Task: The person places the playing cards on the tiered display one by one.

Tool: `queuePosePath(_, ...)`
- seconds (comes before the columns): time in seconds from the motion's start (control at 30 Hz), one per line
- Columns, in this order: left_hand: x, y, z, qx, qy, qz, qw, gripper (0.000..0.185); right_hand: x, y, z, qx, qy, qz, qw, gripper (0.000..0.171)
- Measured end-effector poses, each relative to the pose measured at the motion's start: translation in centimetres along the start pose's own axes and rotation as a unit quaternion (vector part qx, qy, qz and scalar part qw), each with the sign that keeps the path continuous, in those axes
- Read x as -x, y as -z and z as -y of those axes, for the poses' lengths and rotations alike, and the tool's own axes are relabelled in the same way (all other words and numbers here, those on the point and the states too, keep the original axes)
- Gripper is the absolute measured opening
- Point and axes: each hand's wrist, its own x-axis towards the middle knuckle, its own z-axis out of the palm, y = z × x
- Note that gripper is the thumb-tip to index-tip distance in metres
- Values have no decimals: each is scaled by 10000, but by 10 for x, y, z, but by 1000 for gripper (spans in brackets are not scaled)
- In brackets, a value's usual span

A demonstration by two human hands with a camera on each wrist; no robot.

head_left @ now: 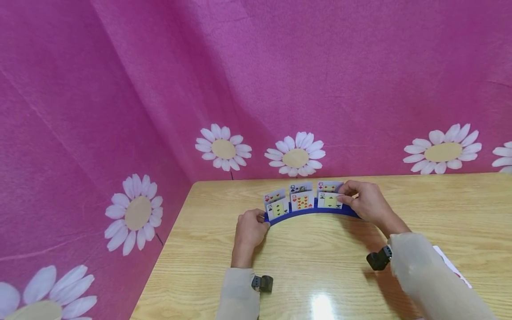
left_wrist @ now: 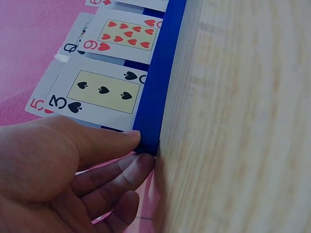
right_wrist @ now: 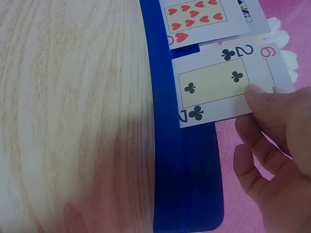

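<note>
left hand (left_wrist: 53, 165) at blue card holder (left_wrist: 158, 92)

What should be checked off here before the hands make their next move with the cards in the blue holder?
1. Left hand steadies the end of the blue holder: ok.
2. Right hand pinches the 2 of clubs: ok.
3. 2 of clubs fully seated in its slot: cannot tell.
4. 3 of spades and 9 of hearts upright in front row: ok.
5. Holder flat on the table: ok.
</note>
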Motion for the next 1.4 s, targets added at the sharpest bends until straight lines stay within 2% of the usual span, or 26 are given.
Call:
queuePosePath(0.3, 2, -1, -2, -94, -88, -55, 9999, 26, 4, 7, 0, 32, -137, -124, 9998, 11)
queuePosePath(0.6, 2, -2, -2, -98, -110, 1, 9999, 26, 18, 16, -2, 94, 34, -225, 9997, 12)
queuePosePath(1.03, 2, 0, -3, -89, -3, -26, 10000, 26, 29, 29, 3, 141, 379, 175, 9990, 18)
queuePosePath(1.4, 3, 0, -3, -161, -149, -20, 9998, 26, 49, 35, 1, 106, 182, 520, 9984, 12)
